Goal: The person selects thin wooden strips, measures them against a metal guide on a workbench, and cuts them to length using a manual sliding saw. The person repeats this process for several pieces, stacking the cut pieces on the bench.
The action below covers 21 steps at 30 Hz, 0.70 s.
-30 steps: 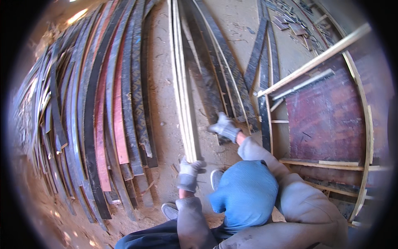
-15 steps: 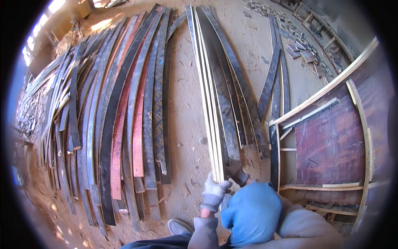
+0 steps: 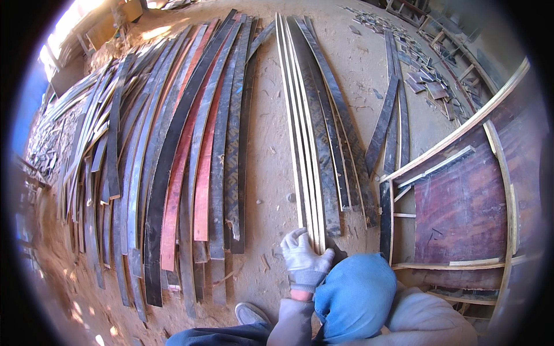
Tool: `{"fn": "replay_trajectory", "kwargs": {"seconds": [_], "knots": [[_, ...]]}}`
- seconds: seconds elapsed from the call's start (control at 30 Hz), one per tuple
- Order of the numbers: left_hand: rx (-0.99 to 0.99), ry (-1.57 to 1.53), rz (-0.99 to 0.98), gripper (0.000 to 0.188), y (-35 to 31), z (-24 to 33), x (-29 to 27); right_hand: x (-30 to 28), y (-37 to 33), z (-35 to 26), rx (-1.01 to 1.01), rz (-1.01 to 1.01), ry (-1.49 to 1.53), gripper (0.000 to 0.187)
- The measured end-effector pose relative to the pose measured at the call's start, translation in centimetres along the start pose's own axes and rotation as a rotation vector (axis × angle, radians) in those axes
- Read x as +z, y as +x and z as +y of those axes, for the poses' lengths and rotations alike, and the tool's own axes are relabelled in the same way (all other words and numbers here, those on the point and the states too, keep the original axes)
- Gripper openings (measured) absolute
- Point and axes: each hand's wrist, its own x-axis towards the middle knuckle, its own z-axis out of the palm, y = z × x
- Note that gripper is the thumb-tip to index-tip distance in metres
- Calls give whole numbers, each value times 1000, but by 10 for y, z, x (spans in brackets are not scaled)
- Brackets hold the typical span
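Thumb (image 3: pixel 327 254) and fingers (image 3: pixel 293 240) of my left hand (image 3: pixel 304 262), in a pale grey glove, are set apart on either side of a bundle of pale-edged strips (image 3: pixel 306 173), pinching the near ends between them. My right hand is hidden behind blue cloth (image 3: pixel 355 294), so I cannot tell whether it is spread or closed. The strips stand on edge side by side, running straight away from me along the ground (image 3: pixel 268 184); the leftmost one stops a little farther off than the others, close to my fingertips. A grey sleeve (image 3: pixel 290 320) covers my left forearm, and my grey shoe (image 3: pixel 251 314) sits just to its left, below dark trousers (image 3: pixel 222 337). Right beside the bundle, on its right, lie dark boards (image 3: pixel 347 167), fanned slightly. Across a bare stretch to the left spreads a wide heap of long boards, mostly black and grey (image 3: pixel 157 230), with pink ones (image 3: pixel 203 202) among them. To my right, a wooden frame (image 3: pixel 456 128) borders a dark red panel (image 3: pixel 461 202). Farther out, a few dark strips (image 3: pixel 384 124) lean across one another near a scatter of small scraps (image 3: pixel 433 89).
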Motion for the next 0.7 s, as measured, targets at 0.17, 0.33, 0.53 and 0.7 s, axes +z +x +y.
{"fn": "replay_trajectory", "kwargs": {"seconds": [0.17, 0.33, 0.53, 0.7], "knots": [[-13, -221, 194, 89, -9, 11, 34, -6, -6, 1, -4, 13, 34, 95], [-62, -222, 144, 101, -15, 19, 36, -13, -12, 2, -2, 15, 53, 96], [-79, -535, 289, 116, -2, 11, 39, -21, -16, 1, 4, 18, 87, 98], [-229, -164, -278, 138, 12, -8, 56, -25, -16, 1, 7, 14, 121, 100]]}}
